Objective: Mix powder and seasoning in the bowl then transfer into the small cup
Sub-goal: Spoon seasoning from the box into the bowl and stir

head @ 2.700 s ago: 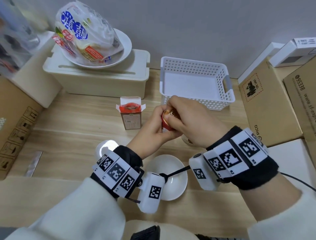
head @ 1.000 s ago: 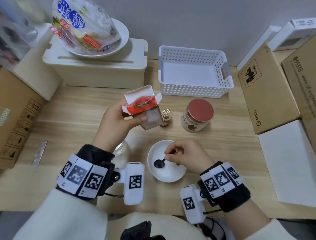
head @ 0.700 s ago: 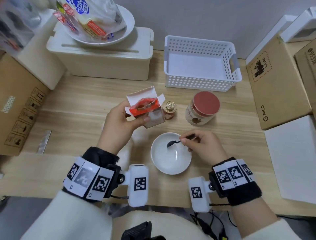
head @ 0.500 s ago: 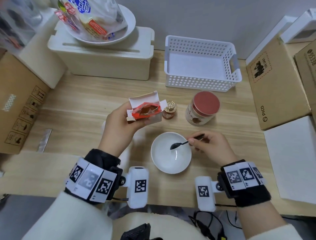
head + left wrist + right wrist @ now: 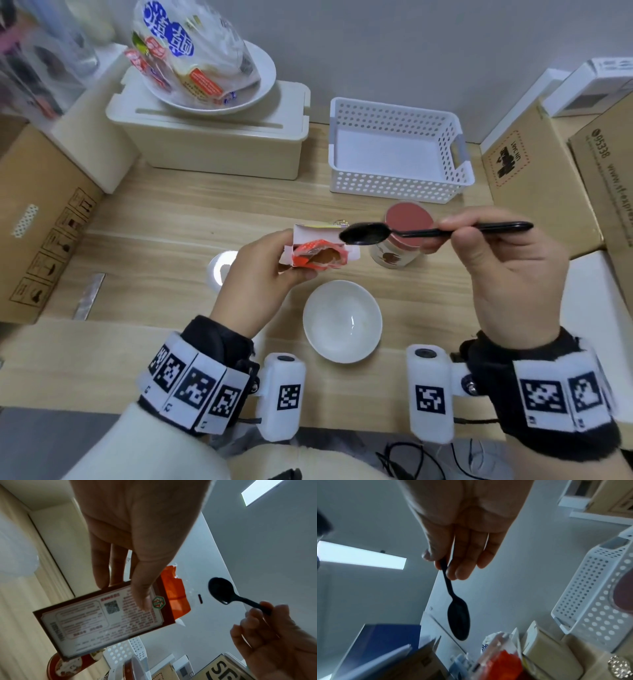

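Left hand point(image 5: 260, 274) grips the powder box point(image 5: 318, 255); right hand point(image 5: 507, 270) pinches the spoon point(image 5: 411, 233), bowl end at the box mouth.

Head downward; wrists upward (shared spoon point(image 5: 221, 593))

Small gold-capped bottle point(image 5: 339, 223) mostly hidden behind powder box point(image 5: 317, 251), box print point(image 5: 102, 616) illegible

A pale wooden table point(image 5: 164, 219) carries a white bowl point(image 5: 342, 322) near its front edge, a red-lidded jar point(image 5: 404, 236) behind it, a white perforated basket point(image 5: 397, 185), a cream storage box point(image 5: 212, 137) and cardboard boxes point(image 5: 537, 178) on the right.
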The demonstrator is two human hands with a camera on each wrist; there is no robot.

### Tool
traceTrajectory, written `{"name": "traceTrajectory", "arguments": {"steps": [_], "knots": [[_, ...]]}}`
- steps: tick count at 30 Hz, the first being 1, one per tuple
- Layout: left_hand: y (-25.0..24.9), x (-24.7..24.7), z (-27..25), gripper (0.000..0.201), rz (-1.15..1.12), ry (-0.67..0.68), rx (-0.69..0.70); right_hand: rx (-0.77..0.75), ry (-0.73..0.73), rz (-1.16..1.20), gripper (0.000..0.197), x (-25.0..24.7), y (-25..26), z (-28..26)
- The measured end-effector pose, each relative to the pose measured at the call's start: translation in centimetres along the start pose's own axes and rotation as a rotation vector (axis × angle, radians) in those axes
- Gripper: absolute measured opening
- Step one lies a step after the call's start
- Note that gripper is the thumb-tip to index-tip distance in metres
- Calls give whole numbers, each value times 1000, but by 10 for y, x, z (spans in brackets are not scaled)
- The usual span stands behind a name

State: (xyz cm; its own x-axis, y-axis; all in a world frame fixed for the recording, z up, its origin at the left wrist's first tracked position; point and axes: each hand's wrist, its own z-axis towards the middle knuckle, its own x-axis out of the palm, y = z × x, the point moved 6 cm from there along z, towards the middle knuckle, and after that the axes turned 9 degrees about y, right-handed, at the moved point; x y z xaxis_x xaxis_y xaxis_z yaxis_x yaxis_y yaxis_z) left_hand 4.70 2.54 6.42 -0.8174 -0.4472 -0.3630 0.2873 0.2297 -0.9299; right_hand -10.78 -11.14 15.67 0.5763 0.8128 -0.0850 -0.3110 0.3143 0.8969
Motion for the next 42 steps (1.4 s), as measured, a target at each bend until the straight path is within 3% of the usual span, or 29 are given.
{"name": "traceTrajectory", "arguments": {"steps": [5,10,17,20,28,33,37,42], "knots": [[-1,2,-3,45,-62,24,-11,11,171,-230,12,22,-4,-1],[1,2,-4,39,-54,27,-29,-196,371,-568,13,46,-1,-8],[-3,1,-6,38,-89,40,-30,-245,417,-684,13,56,-5,-8],[-6,1,-6,39,-109,49,-19,-171,392,-643,14,57,-10,-6],[-4,1,-5,42,-96,50,-30,47,146,-393,12,36,-20,-6],[-5,2,-5,40,-97,73,-61,221,43,-82,7,26,-35,-12],[-4,3,-3,32,-102,90,-71,239,32,-1,5,24,-41,-14],[-6,3,-2,38,-110,104,-72,336,-70,176,11,19,-55,-15]]}}
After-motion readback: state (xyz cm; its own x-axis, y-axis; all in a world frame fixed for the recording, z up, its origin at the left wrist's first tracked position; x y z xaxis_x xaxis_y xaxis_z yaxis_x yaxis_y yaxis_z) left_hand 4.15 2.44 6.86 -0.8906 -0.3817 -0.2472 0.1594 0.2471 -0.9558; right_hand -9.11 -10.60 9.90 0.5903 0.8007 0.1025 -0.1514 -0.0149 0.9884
